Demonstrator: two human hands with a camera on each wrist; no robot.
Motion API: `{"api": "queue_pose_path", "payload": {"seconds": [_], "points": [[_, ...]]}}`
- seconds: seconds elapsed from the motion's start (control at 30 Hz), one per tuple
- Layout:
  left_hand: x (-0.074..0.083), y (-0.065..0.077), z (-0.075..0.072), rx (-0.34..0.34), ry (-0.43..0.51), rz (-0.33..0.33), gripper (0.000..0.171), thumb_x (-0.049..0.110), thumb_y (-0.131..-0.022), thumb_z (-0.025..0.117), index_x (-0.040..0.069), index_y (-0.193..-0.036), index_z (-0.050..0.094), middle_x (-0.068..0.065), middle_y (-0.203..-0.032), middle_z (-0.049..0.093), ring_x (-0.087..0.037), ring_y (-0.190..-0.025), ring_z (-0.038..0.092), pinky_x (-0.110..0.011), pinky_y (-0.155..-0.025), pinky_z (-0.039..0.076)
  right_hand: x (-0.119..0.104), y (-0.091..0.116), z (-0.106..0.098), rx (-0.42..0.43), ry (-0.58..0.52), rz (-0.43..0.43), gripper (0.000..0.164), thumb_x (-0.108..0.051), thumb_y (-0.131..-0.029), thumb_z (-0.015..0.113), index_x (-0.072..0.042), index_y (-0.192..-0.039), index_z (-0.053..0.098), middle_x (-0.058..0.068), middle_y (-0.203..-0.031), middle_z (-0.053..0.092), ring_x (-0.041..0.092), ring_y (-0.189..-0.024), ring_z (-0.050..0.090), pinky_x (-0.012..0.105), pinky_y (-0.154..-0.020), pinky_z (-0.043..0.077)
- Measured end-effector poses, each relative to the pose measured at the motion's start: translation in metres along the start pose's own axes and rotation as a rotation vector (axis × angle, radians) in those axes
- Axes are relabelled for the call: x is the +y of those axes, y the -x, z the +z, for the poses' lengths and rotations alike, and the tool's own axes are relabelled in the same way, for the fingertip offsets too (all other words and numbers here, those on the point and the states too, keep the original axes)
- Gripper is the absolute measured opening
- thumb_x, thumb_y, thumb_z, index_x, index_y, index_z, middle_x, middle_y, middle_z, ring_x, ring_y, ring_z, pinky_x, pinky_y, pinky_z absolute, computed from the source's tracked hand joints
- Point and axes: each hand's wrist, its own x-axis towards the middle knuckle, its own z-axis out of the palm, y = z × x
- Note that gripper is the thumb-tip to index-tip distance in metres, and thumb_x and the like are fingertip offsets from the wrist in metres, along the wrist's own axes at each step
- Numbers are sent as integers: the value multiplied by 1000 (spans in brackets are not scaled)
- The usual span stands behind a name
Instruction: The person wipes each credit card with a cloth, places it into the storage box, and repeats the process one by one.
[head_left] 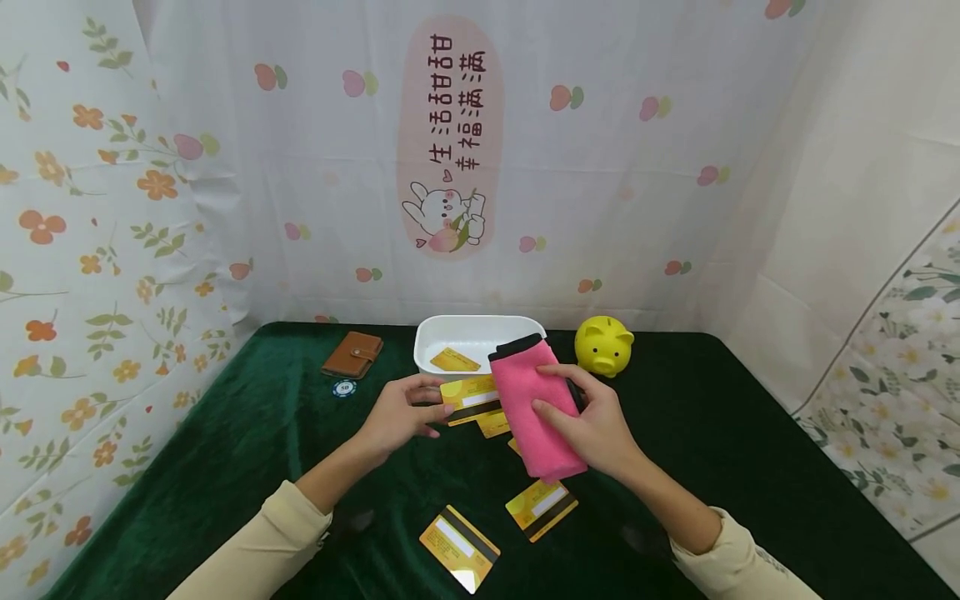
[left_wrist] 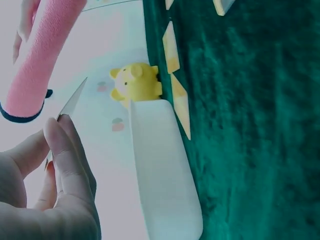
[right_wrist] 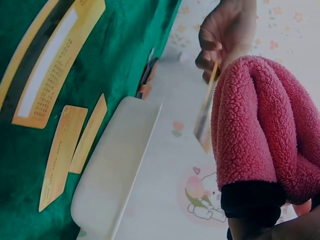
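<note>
My left hand (head_left: 405, 412) pinches a yellow bank card (head_left: 468, 393) at its left end, stripe side facing me. In my right hand (head_left: 596, 429) is a folded pink cloth (head_left: 528, 408) with black edging. The cloth stands just right of the held card and overlaps its right end in the head view. In the left wrist view the card (left_wrist: 75, 97) appears nearly edge-on between thumb and fingers. Beneath the hands, more yellow cards lie on the table, two of them in front (head_left: 460, 546) and others partly hidden behind the cloth.
Behind the hands stands a white tray (head_left: 427, 337) with a yellow card (head_left: 454, 360) in it. A yellow piggy bank (head_left: 604, 346) is to its right. At left lie a brown wallet (head_left: 352, 355) and a poker chip (head_left: 344, 388). Dark green cloth (head_left: 225, 475) covers the table.
</note>
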Motion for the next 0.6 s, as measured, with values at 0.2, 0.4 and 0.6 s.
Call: {"api": "queue_pose_path", "payload": {"seconds": [0.2,0.4,0.6], "points": [[1,-3,5,17,49,-15,42,15,-93,70,0,-130,58,-18,-117,68,-24,-90,69,-35,-71,59,0,-10,10,8,6,11,39,-7,-89,74,-11,-125,61,17,-116,58,29,-80,67,34,-64,59],[-1,-6,8,30,124,-58,43,17,-94,69,1,-132,56,-17,-122,67,-25,-93,69,-35,-72,59,-1,-17,17,3,-3,39,40,-8,-89,73,-12,-127,60,17,-116,57,28,-79,68,35,-64,59],[3,-11,12,10,171,-47,44,18,-96,67,0,-134,55,-18,-124,65,-23,-92,69,-32,-68,58,0,-21,22,7,-14,22,40,-7,-89,73,-12,-127,60,16,-120,57,31,-84,67,34,-66,59]]}}
